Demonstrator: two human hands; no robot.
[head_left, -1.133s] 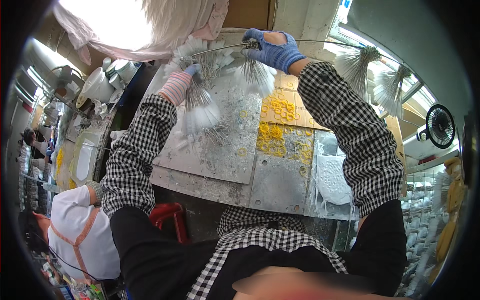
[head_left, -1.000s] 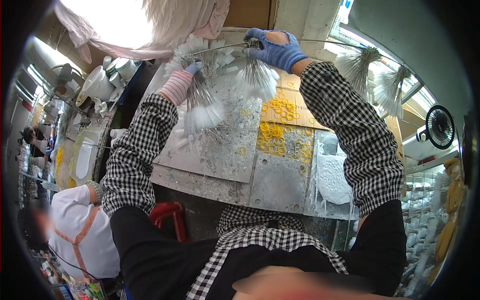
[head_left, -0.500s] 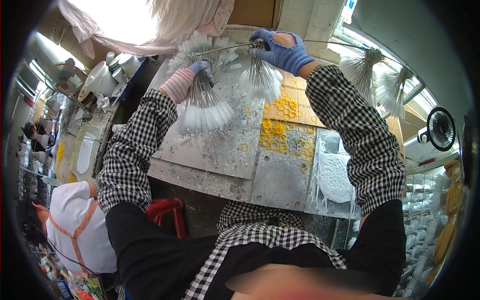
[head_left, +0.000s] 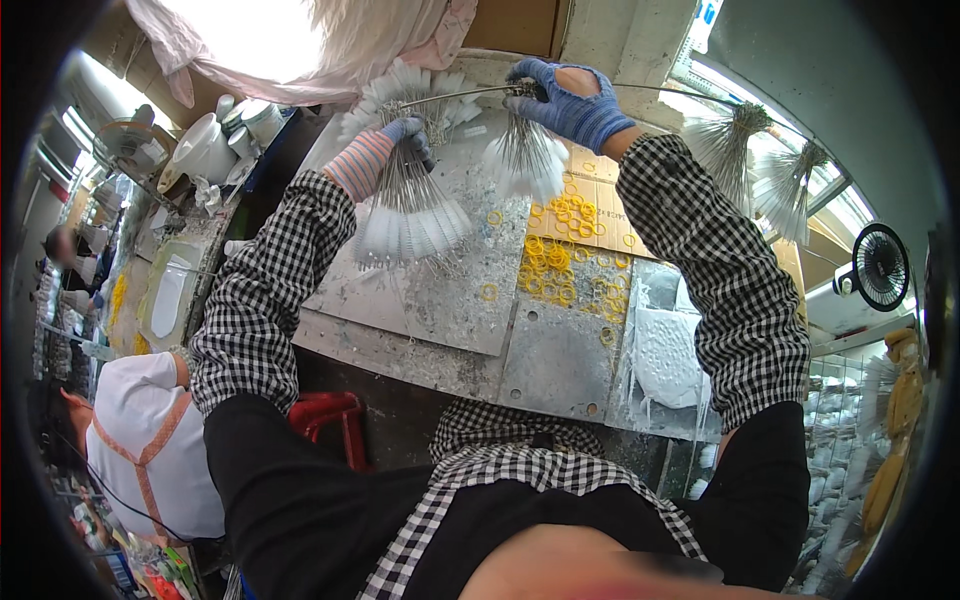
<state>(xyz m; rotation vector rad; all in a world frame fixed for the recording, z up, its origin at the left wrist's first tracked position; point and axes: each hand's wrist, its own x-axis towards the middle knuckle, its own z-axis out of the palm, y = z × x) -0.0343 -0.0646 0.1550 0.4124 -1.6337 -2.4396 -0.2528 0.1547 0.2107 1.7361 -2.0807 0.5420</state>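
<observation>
A thin metal wire [head_left: 455, 97] runs across the far side of the workbench, with bundles of white-bristled, wire-handled brushes hanging from it. My left hand [head_left: 397, 146], in a striped glove, is closed around the handles of one brush bundle [head_left: 410, 222], whose bristles fan out below. My right hand [head_left: 577, 102], in a blue glove with an opening on its back, grips the tops of a smaller brush bundle [head_left: 527, 160] at the wire. Behind my left hand another cluster of brushes [head_left: 385, 95] spreads out.
Yellow rings [head_left: 548, 258] lie scattered on cardboard and metal plate. Two more brush bundles [head_left: 735, 140] hang farther right, near a black fan [head_left: 881, 265]. A white block [head_left: 668, 355] sits at the bench's right. A red stool [head_left: 330, 410] and a person in white [head_left: 155, 440] are at lower left.
Both hands keep their holds in nearly the same places. The whole view has shifted slightly, and the person at lower left has moved a little.
</observation>
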